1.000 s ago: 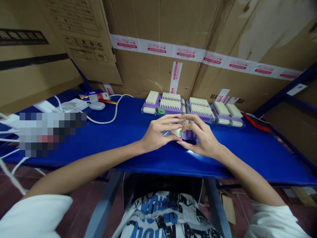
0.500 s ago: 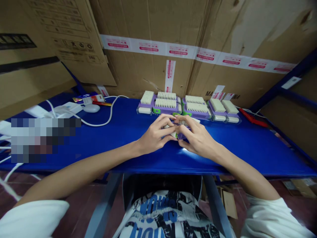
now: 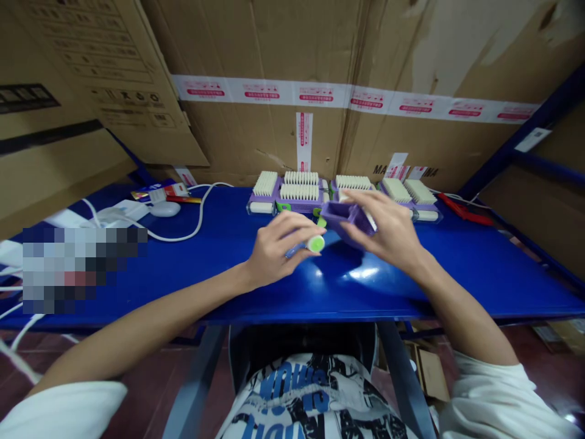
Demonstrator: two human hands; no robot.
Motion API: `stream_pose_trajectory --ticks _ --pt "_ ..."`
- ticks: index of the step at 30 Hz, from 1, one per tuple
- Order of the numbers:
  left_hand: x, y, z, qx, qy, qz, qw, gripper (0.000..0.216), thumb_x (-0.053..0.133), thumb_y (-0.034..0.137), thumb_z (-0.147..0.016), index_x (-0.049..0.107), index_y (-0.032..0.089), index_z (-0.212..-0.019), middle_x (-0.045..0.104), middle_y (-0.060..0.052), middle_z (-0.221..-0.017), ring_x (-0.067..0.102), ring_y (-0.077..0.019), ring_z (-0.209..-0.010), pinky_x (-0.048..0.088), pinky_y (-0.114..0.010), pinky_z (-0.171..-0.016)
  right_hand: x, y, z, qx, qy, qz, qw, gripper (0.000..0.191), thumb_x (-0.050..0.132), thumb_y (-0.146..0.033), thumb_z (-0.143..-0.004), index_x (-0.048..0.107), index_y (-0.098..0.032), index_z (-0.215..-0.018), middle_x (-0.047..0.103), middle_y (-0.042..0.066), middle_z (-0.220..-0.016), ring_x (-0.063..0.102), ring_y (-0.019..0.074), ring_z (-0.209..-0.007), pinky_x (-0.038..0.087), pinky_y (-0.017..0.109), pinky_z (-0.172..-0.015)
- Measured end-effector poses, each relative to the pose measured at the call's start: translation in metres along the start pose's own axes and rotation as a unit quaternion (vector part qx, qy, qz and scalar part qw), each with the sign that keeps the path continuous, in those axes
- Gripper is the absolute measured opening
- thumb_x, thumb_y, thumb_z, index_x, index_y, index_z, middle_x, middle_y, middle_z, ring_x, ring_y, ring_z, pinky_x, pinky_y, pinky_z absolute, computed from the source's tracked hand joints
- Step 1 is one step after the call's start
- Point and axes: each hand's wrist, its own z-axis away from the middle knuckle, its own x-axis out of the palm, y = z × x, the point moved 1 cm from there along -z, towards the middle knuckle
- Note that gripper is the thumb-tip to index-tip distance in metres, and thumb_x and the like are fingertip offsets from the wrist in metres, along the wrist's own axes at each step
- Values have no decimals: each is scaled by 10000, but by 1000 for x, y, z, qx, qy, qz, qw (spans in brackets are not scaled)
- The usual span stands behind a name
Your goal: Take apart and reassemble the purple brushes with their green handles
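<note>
My left hand [image 3: 281,247] grips a small white roller with a round green end [image 3: 316,244], which faces right; a bluish see-through part shows between the fingers. To its right, my right hand [image 3: 388,227] holds a hollow purple plastic housing [image 3: 340,214] above the blue table, tilted so its inside shows. A pale strip lies along the housing's right side under my fingers. The two pieces are apart, with a narrow gap between them. A small green part [image 3: 322,222] shows near the housing's left lower edge; what it belongs to I cannot tell.
Behind my hands, purple units with cream bristle blocks [image 3: 299,192] stand in a row along the cardboard wall [image 3: 256,134]. At left lie a white mouse [image 3: 165,209], white cables [image 3: 201,213] and small packets. A red object [image 3: 464,210] lies at the right back.
My hands have separated. The purple housing has moved up and right with my right hand and tipped over, while the roller stays in my left hand, apart from it.
</note>
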Motion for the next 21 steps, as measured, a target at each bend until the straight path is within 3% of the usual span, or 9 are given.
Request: stream_pose_trajectory --ticks 3,5,9,12,14,17,19,21 --pt "9 2 5 81 -104 -22 991 300 750 204 -1099 761 232 -1398 881 -58 -1214 742 -304 -1267 643 -519 -1104 -8 17 -3 126 131 -91 979 467 813 -509 -1041 776 -307 -1461 862 102 -1318 837 365 -1219 680 612 -1120" --pt "14 3 7 96 -132 -55 985 276 728 150 -1099 779 237 -1357 887 -46 -1254 715 -321 -1335 613 -539 -1125 -8 27 -4 177 187 -176 950 481 826 -572 -1026 775 -333 -1441 873 76 -1292 841 344 -1223 696 568 -1094" --pt "17 9 6 157 -169 -95 968 277 698 110 -1107 817 247 -1316 870 -51 -1361 720 -313 -1338 598 -494 -1073 3 40 -4 175 237 -270 917 480 901 -567 -974 807 -352 -1393 871 58 -1331 816 341 -1313 658 585 -1178" --pt "21 15 5 238 -194 -116 945 165 707 107 -1100 851 176 -1141 882 -83 -1309 773 -295 -1228 613 -447 -1010 9 42 -4 146 246 -291 913 459 947 -527 -943 836 -364 -1357 863 44 -1365 805 338 -1332 629 610 -1217" --pt "21 17 5 242 -213 -113 940 191 677 91 -1103 846 176 -1129 878 -85 -1335 790 -289 -1227 625 -441 -1003 10 42 -4 131 255 -297 911 447 962 -528 -928 849 -364 -1328 867 34 -1349 814 325 -1304 637 589 -1204" --pt "13 14 2 116 -179 -48 976 301 646 90 -1085 783 217 -1322 849 -84 -1417 784 -293 -1278 652 -467 -1009 10 40 -5 131 269 -321 899 402 977 -532 -907 864 -352 -1249 875 33 -1318 831 307 -1246 658 539 -1165" --pt "4 7 -1 -57 -74 26 995 331 704 156 -1065 726 234 -1386 840 -102 -1374 794 -273 -1216 680 -425 -912 12 38 -5 135 267 -356 885 358 976 -523 -906 861 -363 -1205 873 26 -1319 833 297 -1226 675 516 -1124" --pt "-2 -5 0 -213 16 114 970 449 834 287 -1017 678 255 -1437 799 -119 -1383 796 -260 -1198 690 -359 -826 17 35 -4 137 255 -402 869 328 976 -522 -904 851 -383 -1174 867 12 -1326 832 285 -1215 696 493 -1062"
